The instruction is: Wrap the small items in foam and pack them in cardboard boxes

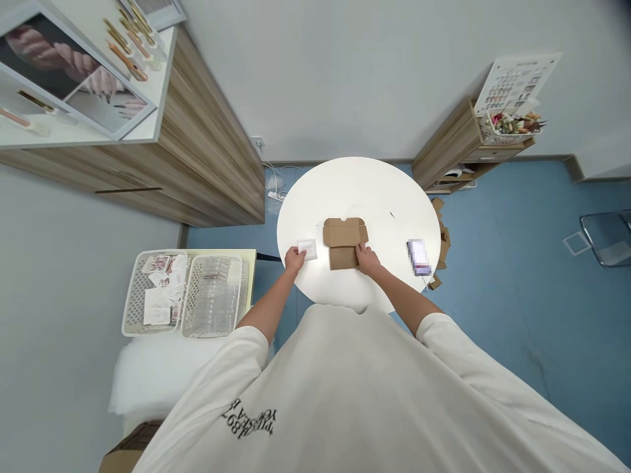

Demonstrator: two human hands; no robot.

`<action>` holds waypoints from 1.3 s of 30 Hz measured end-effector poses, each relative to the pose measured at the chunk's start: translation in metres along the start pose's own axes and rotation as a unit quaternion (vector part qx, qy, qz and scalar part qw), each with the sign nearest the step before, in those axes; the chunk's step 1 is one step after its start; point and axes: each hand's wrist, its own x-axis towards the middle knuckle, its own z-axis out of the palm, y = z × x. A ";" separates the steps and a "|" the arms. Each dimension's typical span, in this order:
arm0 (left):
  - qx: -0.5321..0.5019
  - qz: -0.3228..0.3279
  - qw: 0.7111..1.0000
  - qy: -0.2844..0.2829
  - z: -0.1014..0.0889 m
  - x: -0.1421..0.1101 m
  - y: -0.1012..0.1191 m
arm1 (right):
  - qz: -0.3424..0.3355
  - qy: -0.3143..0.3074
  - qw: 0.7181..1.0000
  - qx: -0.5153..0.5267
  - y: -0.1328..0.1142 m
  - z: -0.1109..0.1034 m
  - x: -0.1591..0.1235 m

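Observation:
On the round white table (359, 190) lies a brown cardboard mailer box (344, 257), its lid flap (345, 231) folded open toward the far side. My right hand (367, 259) is closed on the box's right edge, near the fold of the lid. To the left of the box, my left hand (294, 259) pinches the left edge of a small flat white packet (307, 249), which is at the tabletop. What the packet contains cannot be made out.
A phone-like device (419, 256), blurred by pixels, lies at the table's right. A small dark thin object (392, 215) lies farther back. Left of me stand two white baskets (185, 289) with packets and clear plastic cases. A wooden cabinet (211, 131) and a small shelf unit (444, 148) flank the table.

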 end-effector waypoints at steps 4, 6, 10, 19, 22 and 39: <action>-0.129 0.044 0.988 -0.072 0.020 -0.020 0.015 | -0.005 -0.005 1.000 0.006 0.003 -0.002 -0.001; -0.134 0.045 0.984 -0.110 0.033 -0.030 0.026 | -0.008 -0.007 1.000 0.007 0.004 -0.002 -0.002; 0.028 0.052 0.990 -0.129 0.060 -0.047 0.048 | -0.006 -0.004 1.000 0.006 0.006 0.000 -0.001; 0.242 0.061 0.960 -0.131 0.107 -0.059 0.081 | -0.010 0.005 0.999 0.030 0.011 0.003 -0.002; 0.237 0.063 0.961 -0.128 0.117 -0.060 0.082 | -0.010 0.012 0.999 0.046 0.012 0.004 -0.001; 0.391 0.382 0.799 -0.251 0.108 -0.096 0.055 | -0.023 0.022 0.999 0.024 0.013 0.012 0.002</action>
